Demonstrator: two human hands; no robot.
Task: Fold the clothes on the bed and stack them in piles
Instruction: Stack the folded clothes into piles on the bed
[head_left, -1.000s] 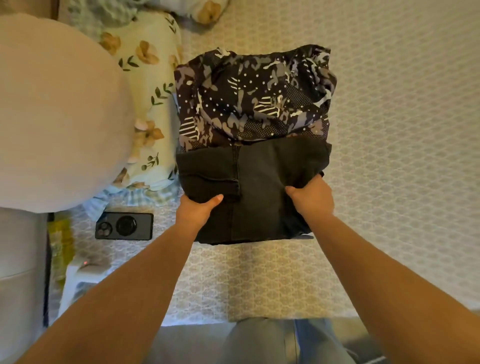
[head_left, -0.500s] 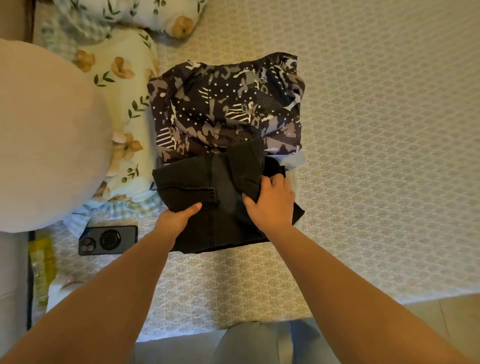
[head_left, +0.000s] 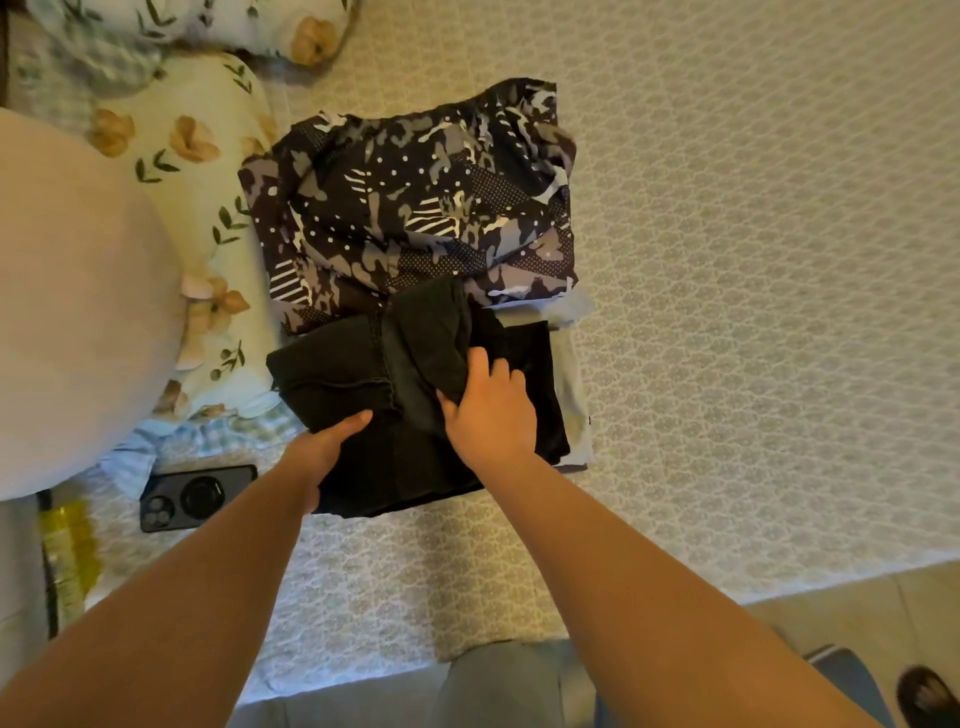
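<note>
Both hands are on the dark folded garment (head_left: 415, 415) that lies on the bed (head_left: 753, 260) near its front edge. On the left hand (head_left: 322, 447) the thumb lies across the top of the cloth at its near left edge while the fingers are tucked out of sight under it, so that grip looks closed on the garment, though the hidden fingers cannot be checked. On the right hand (head_left: 491, 410) the palm lies flat over the middle of the garment, fingers spread and their tips on a lifted fold of grey-black cloth; whether it pinches that fold or only presses it cannot be told.

Touching the garment on its far side, the patterned shirt (head_left: 415, 208), dark with pale camouflage shapes and dots, lies loosely bunched, and its near edge is covered by the raised fold. A pale blue cloth (head_left: 574, 395) shows only as a strip under the dark garment's right side; what it is cannot be made out.

Left of the clothes lie floral pillows (head_left: 208, 208), partly hidden by a large blurred pale shape (head_left: 78, 312) close to the camera. A black phone (head_left: 197, 496) lies face down on the bed, just left of the left forearm. At the bottom edge, grey-blue trouser legs (head_left: 509, 686) are cut off.
</note>
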